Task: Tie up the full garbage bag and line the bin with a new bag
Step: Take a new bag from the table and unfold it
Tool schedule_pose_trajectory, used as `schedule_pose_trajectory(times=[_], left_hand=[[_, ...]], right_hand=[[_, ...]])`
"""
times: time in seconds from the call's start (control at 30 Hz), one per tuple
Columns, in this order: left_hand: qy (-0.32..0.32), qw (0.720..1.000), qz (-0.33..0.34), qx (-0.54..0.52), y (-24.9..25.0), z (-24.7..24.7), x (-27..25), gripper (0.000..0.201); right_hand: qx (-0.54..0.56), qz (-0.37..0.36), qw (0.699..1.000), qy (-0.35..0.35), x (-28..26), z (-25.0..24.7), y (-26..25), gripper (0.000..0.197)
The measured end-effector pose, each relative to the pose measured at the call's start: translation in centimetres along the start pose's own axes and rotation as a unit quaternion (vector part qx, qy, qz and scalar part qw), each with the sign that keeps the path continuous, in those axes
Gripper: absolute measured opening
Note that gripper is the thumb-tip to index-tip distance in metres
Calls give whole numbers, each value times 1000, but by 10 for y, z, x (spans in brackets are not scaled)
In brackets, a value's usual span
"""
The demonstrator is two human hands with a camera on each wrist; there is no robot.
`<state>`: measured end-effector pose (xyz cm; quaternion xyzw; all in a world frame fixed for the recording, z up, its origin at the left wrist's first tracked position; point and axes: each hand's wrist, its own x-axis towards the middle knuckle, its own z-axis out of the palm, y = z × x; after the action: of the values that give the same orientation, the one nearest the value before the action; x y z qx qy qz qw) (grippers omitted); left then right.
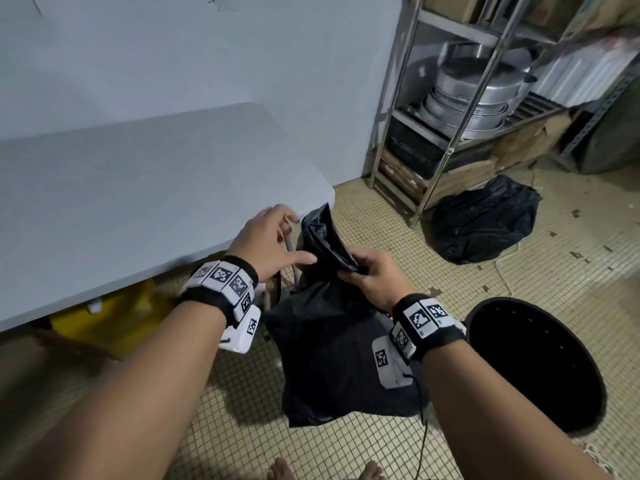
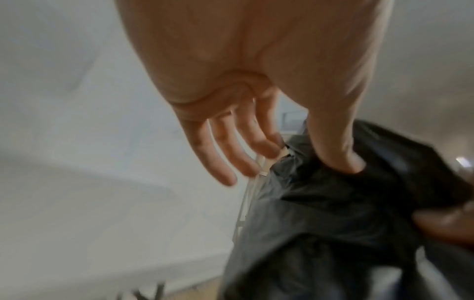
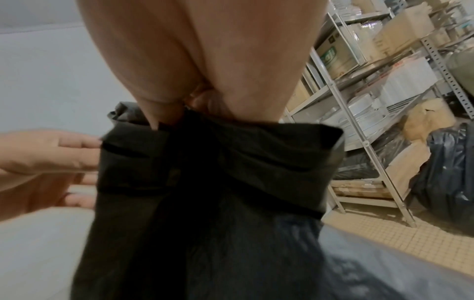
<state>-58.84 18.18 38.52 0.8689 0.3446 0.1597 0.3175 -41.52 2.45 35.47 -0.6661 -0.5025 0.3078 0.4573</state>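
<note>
I hold a new black garbage bag (image 1: 329,341) upright over the tiled floor; it hangs flat and still partly folded. My right hand (image 1: 360,268) pinches its folded top edge, and the right wrist view shows that hand (image 3: 177,113) gripping the bag (image 3: 205,203). My left hand (image 1: 287,240) is beside the top, fingers spread and straight, with the thumb pressing into the plastic (image 2: 333,223). The empty black bin (image 1: 540,368) stands unlined at my right. A full black garbage bag (image 1: 485,223) sits on the floor by the shelf.
A grey folding table (image 1: 138,185) fills the left, with a yellow container (image 1: 104,323) under it. A metal shelf rack (image 1: 446,147) with pots and cardboard boxes stands at the back right. My bare feet (image 1: 284,469) are at the bottom edge.
</note>
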Motion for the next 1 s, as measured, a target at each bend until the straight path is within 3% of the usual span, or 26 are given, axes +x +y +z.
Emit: schedule_pose_trajectory(times=[0.07, 0.13, 0.17, 0.23, 0.3, 0.37, 0.43, 0.57, 0.67, 0.73, 0.9, 1.0], left_hand=[[-14, 979, 171, 113, 2, -8, 11, 95], [-63, 917, 309, 245, 11, -10, 26, 79], [-105, 891, 333, 289, 16, -10, 33, 64], [-174, 877, 284, 346, 22, -8, 39, 41], [-166, 886, 210, 378, 22, -5, 38, 31], [-124, 917, 162, 342, 17, -3, 35, 26], [-80, 957, 100, 259, 12, -2, 32, 22], [7, 994, 10, 108, 10, 11, 22, 17], [71, 996, -37, 40, 15, 32, 13, 20], [87, 996, -27, -1, 23, 46, 8, 20], [-78, 979, 25, -186, 32, 69, 7, 31], [-78, 981, 43, -175, 38, 86, 16, 23]], right_hand=[[-7, 4, 999, -36, 0, -5, -4, 31], [-18, 7, 997, -71, 1, -7, -8, 25], [-19, 9, 997, -79, 1, -7, -11, 26], [-12, 28, 997, -67, 2, -6, -15, 29], [-80, 39, 995, -34, 4, -7, -15, 22], [-235, 73, 969, -20, 4, -7, -12, 7], [-301, 115, 947, 10, 1, -4, -3, 23], [-183, 119, 968, 127, 0, 6, 9, 17], [1, 118, 982, 151, 1, 14, 7, 13], [142, 123, 970, 153, 1, 16, 4, 19], [185, 90, 964, 169, -8, -1, 10, 22], [221, 79, 957, 169, -19, -20, 17, 21]])
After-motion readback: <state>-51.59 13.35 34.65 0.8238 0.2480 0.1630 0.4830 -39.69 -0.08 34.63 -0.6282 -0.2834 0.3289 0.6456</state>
